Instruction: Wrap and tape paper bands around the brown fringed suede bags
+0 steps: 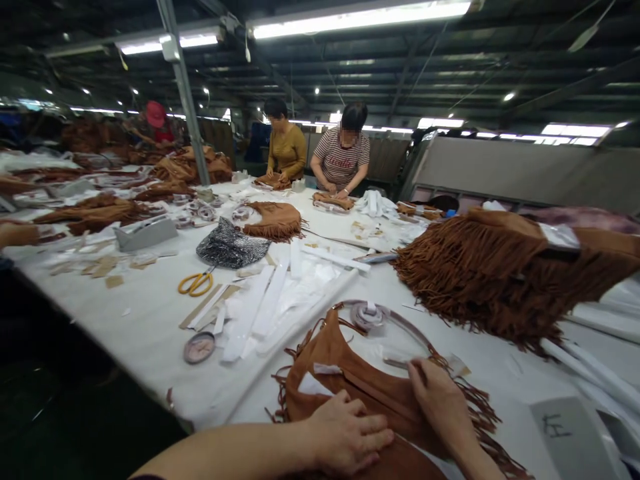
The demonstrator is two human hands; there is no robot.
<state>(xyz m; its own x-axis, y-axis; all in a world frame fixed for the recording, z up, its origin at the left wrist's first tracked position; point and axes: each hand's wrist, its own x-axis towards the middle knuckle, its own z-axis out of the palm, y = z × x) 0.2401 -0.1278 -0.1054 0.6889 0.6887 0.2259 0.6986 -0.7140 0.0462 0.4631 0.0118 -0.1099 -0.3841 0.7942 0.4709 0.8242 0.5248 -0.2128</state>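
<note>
A brown suede-look fringed handbag (345, 353) lies on the white-covered table just in front of me. Across its lower front my left hand (350, 433) rests flat, fingers stretched out. At the bag's upper right edge, my right hand (443, 400) has its thumb and fingers closed on the brown material, close to the fringe. White paper (313, 385) shows on the bag's left side. Its strap (405, 319) curves away behind, next to a wrapped coil (369, 316). The bag's lower part is partly hidden by my left forearm.
To the right stands a pile of fringed bags (480, 273), with a grey box (575, 433) in front. Left are yellow-handled scissors (197, 284), a round tape roll (199, 347), white strips (270, 300) and a black plastic bag (233, 245). Two people work across the table.
</note>
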